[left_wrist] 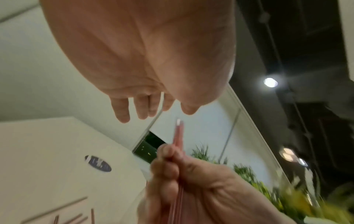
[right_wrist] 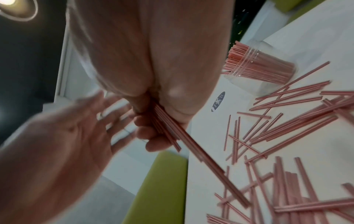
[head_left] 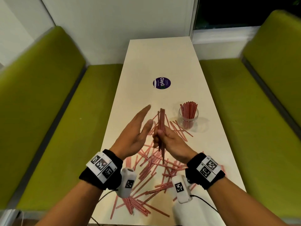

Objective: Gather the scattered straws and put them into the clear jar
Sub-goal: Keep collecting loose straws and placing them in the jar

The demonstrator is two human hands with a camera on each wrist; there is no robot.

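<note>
1. The right hand [head_left: 169, 141] is raised above the worktop [head_left: 162, 62] with its fingers curled round a bundle of straws [head_left: 161, 128]; the bundle stands roughly upright, its ends showing above and below the fist.
2. In the right wrist view the fingers [right_wrist: 151, 133] wrap the bundle of pink-red straws, whose lower ends stick out unevenly past the fist.
3. The left hand [head_left: 135, 136] is held flat and released, fingers straight and together, palm facing the bundle just to the left of it; whether it touches the straws cannot be told because of blur.
4. The clear jar [head_left: 188, 118] stands upright on the worktop, to the right of and a little beyond the hands, already holding many straws on end that rise above its rim.
5. Scattered straws [head_left: 154, 170] lie criss-crossed over the worktop, from beside the jar's base down to the near edge, beneath both wrists.
6. A round dark purple sticker [head_left: 161, 83] sits on the worktop beyond the hands.
7. Green padded benches [head_left: 65, 119] flank the worktop on the left and right.
</note>
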